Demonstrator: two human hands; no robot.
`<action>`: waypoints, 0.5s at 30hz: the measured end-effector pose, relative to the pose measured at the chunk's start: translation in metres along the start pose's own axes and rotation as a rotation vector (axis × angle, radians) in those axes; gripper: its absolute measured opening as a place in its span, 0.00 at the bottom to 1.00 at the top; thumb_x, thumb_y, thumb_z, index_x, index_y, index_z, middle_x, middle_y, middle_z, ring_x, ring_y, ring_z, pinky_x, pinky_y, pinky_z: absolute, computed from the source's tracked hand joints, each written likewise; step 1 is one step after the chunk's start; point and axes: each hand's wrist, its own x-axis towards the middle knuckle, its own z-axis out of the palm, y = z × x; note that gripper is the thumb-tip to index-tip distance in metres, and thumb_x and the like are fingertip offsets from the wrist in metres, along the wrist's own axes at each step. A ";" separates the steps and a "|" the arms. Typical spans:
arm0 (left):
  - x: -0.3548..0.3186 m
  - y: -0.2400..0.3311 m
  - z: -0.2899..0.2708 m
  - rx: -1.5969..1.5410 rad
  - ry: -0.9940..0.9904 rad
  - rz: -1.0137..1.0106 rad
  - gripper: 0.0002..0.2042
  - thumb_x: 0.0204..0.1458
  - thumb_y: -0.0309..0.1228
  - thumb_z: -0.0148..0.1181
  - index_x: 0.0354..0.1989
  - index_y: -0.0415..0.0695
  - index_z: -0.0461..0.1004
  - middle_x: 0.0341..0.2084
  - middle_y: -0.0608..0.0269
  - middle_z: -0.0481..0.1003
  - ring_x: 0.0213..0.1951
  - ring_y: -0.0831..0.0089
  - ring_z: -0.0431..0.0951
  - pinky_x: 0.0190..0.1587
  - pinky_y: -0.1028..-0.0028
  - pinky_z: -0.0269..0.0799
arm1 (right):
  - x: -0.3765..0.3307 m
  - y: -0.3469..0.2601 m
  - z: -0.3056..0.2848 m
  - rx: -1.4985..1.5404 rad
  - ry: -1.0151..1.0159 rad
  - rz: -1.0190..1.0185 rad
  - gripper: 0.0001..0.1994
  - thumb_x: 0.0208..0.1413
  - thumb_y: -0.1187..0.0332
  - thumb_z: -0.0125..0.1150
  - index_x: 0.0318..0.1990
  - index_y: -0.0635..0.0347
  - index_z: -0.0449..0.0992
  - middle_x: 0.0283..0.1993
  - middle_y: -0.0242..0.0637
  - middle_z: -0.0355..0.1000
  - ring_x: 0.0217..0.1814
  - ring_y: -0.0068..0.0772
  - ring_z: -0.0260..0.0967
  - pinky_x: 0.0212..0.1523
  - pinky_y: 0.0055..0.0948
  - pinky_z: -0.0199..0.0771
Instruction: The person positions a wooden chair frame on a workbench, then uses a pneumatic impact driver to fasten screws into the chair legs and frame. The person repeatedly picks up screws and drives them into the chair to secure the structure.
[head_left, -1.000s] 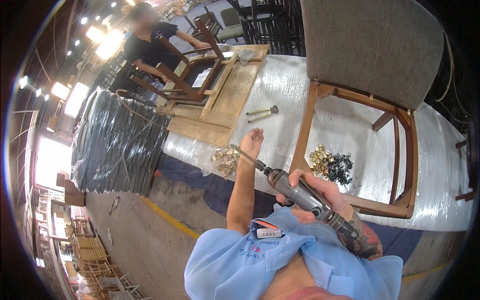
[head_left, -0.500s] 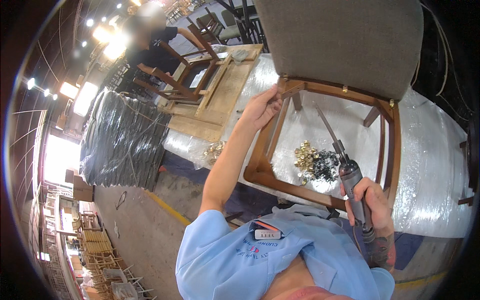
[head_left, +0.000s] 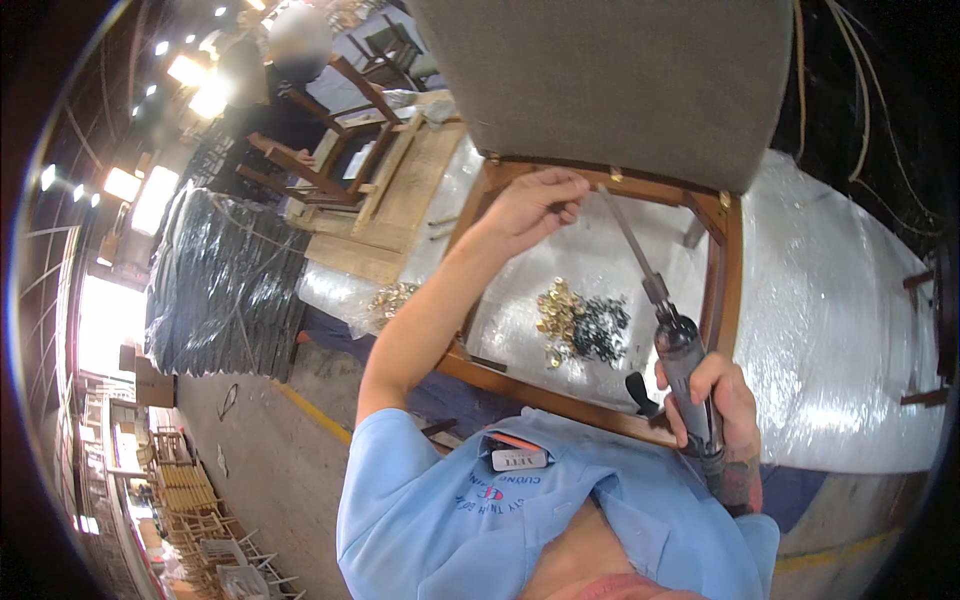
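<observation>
Fisheye view from my head, aimed downward
The left camera of the pair I wore faced past my blue shirt (head_left: 570, 520) to my left hand (head_left: 538, 208) and right hand (head_left: 722, 400), close by, with the bench (head_left: 830, 330) beyond; the wide view also took in the floor (head_left: 265, 470) at my left and bent straight edges toward its dark rim.

The chair frame (head_left: 729, 255) is brown — brackets (head_left: 558, 312) gold, screws (head_left: 603, 331) black, screwdriver (head_left: 682, 352) grey.
</observation>
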 end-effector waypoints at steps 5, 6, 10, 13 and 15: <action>0.007 -0.002 0.033 -0.133 -0.028 -0.013 0.06 0.61 0.26 0.58 0.42 0.36 0.74 0.32 0.66 0.72 0.31 0.80 0.68 0.33 0.80 0.67 | -0.001 -0.008 -0.014 -0.089 0.080 0.048 0.22 0.68 0.48 0.46 0.37 0.61 0.67 0.47 0.51 0.67 0.22 0.25 0.68 0.22 0.21 0.67; 0.012 -0.004 0.047 -0.154 -0.067 -0.017 0.07 0.60 0.27 0.59 0.41 0.37 0.75 0.30 0.67 0.72 0.30 0.80 0.69 0.32 0.81 0.66 | -0.004 -0.010 -0.014 -0.107 0.112 0.039 0.22 0.68 0.48 0.46 0.38 0.61 0.67 0.47 0.50 0.68 0.22 0.25 0.68 0.22 0.21 0.67; 0.030 -0.024 0.065 -0.206 -0.127 -0.045 0.08 0.61 0.32 0.60 0.41 0.39 0.75 0.28 0.70 0.72 0.26 0.82 0.67 0.30 0.81 0.64 | -0.008 -0.008 -0.021 -0.164 0.181 0.030 0.22 0.69 0.48 0.44 0.39 0.60 0.68 0.43 0.45 0.69 0.22 0.22 0.68 0.22 0.21 0.67; 0.044 -0.036 0.074 -0.232 -0.153 -0.051 0.12 0.61 0.38 0.60 0.39 0.41 0.74 0.24 0.73 0.70 0.25 0.82 0.65 0.29 0.81 0.62 | -0.016 -0.010 -0.020 -0.204 0.233 0.049 0.21 0.68 0.48 0.44 0.39 0.60 0.69 0.39 0.42 0.69 0.22 0.20 0.68 0.23 0.20 0.68; 0.050 -0.041 0.085 -0.300 -0.164 -0.031 0.13 0.60 0.39 0.62 0.38 0.40 0.74 0.21 0.73 0.69 0.23 0.83 0.67 0.27 0.82 0.63 | -0.022 -0.010 -0.018 -0.208 0.259 0.061 0.21 0.68 0.49 0.44 0.39 0.61 0.69 0.39 0.42 0.69 0.22 0.20 0.67 0.23 0.20 0.68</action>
